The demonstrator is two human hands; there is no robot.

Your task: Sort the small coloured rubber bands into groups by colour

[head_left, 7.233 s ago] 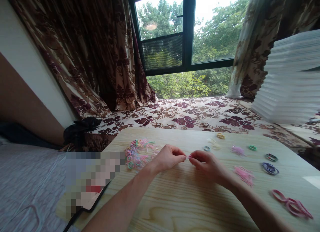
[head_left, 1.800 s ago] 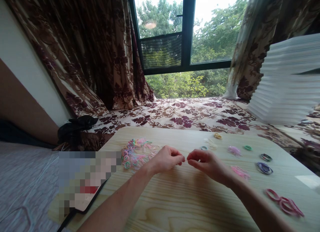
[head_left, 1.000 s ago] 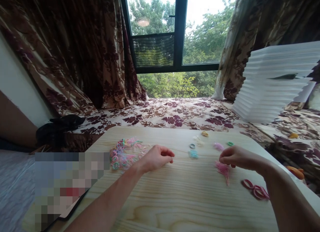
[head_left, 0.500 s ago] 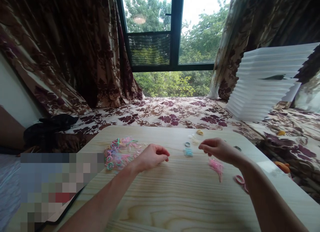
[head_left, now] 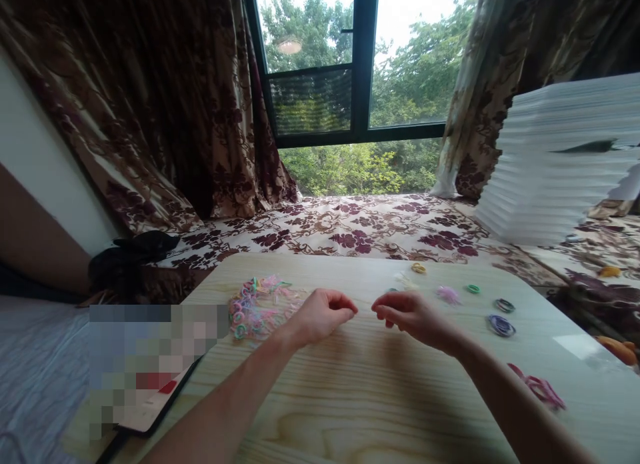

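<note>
My left hand (head_left: 327,312) hovers over the light wooden table (head_left: 320,411), its thumb and forefinger pinched together. Whatever lies between those fingertips is too small to make out. Just to the right, with a narrow gap between, my right hand (head_left: 407,312) also holds its fingers in a pinch, and their contents are hidden. A mixed pile of small coloured hair elastics (head_left: 257,311) lies left of my left hand. Beyond my right hand are a lilac bunch of elastics (head_left: 448,295), a green elastic (head_left: 473,289) and yellow elastics (head_left: 419,268).
Dark elastics (head_left: 505,305), purple-blue elastics (head_left: 501,325) and deep pink elastics (head_left: 543,391) rest at the right. A blurred-out object with a dark edge (head_left: 165,397) lies at the left. Beyond the table are a patterned window seat (head_left: 350,224) and a white pleated object (head_left: 550,164).
My right hand went out over the pink and lilac bunches at the right, then came back beside my left hand. The left hand stayed pinched in place. The view swung right and partly back.
</note>
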